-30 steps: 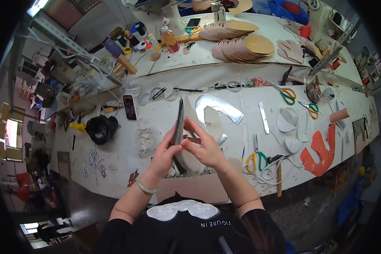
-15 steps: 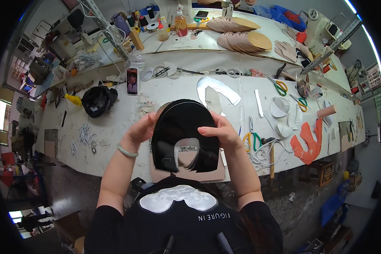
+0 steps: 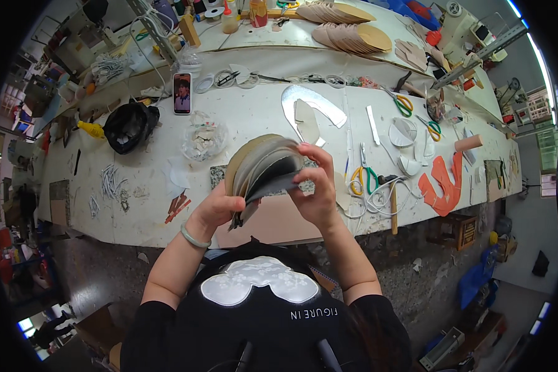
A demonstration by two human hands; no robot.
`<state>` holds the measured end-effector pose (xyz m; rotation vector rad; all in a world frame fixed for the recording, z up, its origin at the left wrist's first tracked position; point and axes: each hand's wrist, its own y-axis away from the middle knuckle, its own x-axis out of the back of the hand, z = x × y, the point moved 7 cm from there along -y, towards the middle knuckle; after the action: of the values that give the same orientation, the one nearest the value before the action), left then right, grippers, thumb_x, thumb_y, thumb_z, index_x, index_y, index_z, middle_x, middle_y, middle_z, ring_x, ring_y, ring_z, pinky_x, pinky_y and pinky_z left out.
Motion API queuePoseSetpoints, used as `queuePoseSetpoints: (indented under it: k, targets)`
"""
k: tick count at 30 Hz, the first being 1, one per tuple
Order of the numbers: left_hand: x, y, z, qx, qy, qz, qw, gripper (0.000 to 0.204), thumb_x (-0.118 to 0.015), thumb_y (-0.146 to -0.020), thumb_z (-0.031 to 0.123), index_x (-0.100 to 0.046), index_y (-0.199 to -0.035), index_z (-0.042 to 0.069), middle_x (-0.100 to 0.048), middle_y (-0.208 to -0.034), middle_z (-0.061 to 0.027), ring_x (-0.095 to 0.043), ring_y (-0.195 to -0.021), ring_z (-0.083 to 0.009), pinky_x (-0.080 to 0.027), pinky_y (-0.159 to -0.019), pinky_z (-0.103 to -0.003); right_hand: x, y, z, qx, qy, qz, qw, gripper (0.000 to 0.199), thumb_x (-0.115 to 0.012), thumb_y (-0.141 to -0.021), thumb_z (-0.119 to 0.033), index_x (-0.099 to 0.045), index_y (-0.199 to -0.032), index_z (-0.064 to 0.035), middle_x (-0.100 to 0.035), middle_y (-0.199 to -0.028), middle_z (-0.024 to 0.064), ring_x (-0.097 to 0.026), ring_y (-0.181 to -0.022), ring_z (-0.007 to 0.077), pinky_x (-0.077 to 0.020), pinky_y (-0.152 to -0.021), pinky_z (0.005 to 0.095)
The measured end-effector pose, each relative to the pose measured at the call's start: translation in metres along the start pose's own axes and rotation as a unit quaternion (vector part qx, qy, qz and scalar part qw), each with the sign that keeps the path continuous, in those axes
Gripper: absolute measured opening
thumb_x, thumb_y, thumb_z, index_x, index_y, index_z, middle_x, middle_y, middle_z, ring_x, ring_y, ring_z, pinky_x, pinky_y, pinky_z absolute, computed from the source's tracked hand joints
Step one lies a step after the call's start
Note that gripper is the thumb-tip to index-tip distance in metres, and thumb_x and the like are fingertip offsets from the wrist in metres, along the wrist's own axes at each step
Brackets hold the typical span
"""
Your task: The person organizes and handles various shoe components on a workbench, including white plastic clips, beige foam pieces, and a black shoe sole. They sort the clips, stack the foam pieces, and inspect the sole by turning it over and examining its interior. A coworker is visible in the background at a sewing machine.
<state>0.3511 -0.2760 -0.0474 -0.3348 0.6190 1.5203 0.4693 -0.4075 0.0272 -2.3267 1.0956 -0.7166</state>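
Observation:
Above the worktable's near edge I hold a stack of rounded cut pieces (image 3: 258, 162), tan and grey on the sides that show, dark between the layers. My left hand (image 3: 220, 206) is closed on the stack's lower left side, thumb over its edge. At the upper right, my right hand (image 3: 317, 186) grips the layers with bent fingers. The pieces fan apart towards that hand. Under the stack lies a pinkish-tan board (image 3: 273, 221) at the table's front edge, beside a clear bag of pale scraps (image 3: 204, 137).
On the right lie scissors with green and orange handles (image 3: 364, 177), a hammer (image 3: 394, 211), a white cord and orange-red cut pieces (image 3: 441, 186). A black bag (image 3: 131, 127) and a phone (image 3: 182, 93) stand at the left. A silvery curved piece (image 3: 319, 106) lies beyond my hands.
The stack has turned from its glossy black face to its layered tan and grey side, and its layers now fan open. The clear bag and red strips at left have come into sight.

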Motion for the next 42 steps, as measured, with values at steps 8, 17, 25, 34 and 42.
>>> queuePoseSetpoints:
  k: [8, 17, 25, 34, 42]
  targets:
    - [-0.025, 0.021, 0.023, -0.030, -0.213, 0.037, 0.976, 0.108, -0.091, -0.051, 0.024, -0.033, -0.139, -0.001, -0.042, -0.135, -0.0110, -0.035, -0.128, -0.0197, -0.027, -0.106, -0.031, 0.002, 0.022, -0.016, 0.060, 0.056, 0.049, 0.995, 0.038, -0.066, -0.051, 0.011, -0.047, -0.078, -0.0079, -0.054, -0.102, 0.0123, -0.054, -0.099, 0.0331, -0.0457, -0.085, 0.0422]
    - [-0.057, 0.035, 0.047, -0.201, -0.445, 0.047, 0.872, 0.085, -0.087, -0.054, 0.012, -0.051, -0.131, 0.006, -0.040, -0.133, -0.0125, -0.042, -0.120, -0.0261, -0.041, -0.095, -0.035, -0.003, 0.028, -0.024, 0.075, 0.084, 0.070, 0.991, 0.033, -0.071, -0.055, 0.006, -0.046, -0.072, -0.0075, -0.056, -0.103, 0.0120, -0.057, -0.100, 0.0336, -0.0472, -0.084, 0.0415]
    - [-0.059, 0.044, 0.048, -0.224, -0.526, 0.047, 0.819, 0.079, -0.084, -0.057, 0.014, -0.053, -0.129, 0.007, -0.042, -0.132, -0.0146, -0.043, -0.118, -0.0279, -0.041, -0.095, -0.035, -0.009, 0.030, -0.023, 0.066, 0.070, 0.075, 0.993, 0.031, -0.072, -0.058, 0.005, -0.046, -0.072, -0.0064, -0.056, -0.104, 0.0133, -0.057, -0.101, 0.0340, -0.0481, -0.085, 0.0422]
    - [-0.005, 0.050, 0.005, -0.053, -0.033, 0.072, 0.995, 0.089, -0.081, -0.067, 0.038, -0.040, -0.135, -0.004, -0.046, -0.133, -0.0122, -0.046, -0.121, -0.0206, -0.035, -0.101, -0.031, -0.010, 0.025, -0.028, 0.070, 0.048, 0.045, 0.995, 0.040, -0.066, -0.051, 0.011, -0.047, -0.081, -0.0070, -0.058, -0.107, 0.0146, -0.056, -0.104, 0.0342, -0.0455, -0.089, 0.0418]
    - [-0.007, 0.043, 0.012, -0.081, 0.088, 0.105, 0.987, 0.077, -0.064, -0.075, 0.032, -0.033, -0.137, -0.001, -0.050, -0.127, -0.0135, -0.052, -0.114, -0.0209, -0.040, -0.099, -0.032, -0.015, 0.020, -0.030, 0.062, 0.023, -0.009, 0.998, 0.040, -0.063, -0.052, 0.015, -0.047, -0.082, -0.0060, -0.056, -0.120, 0.0210, -0.052, -0.115, 0.0396, -0.0433, -0.095, 0.0447]
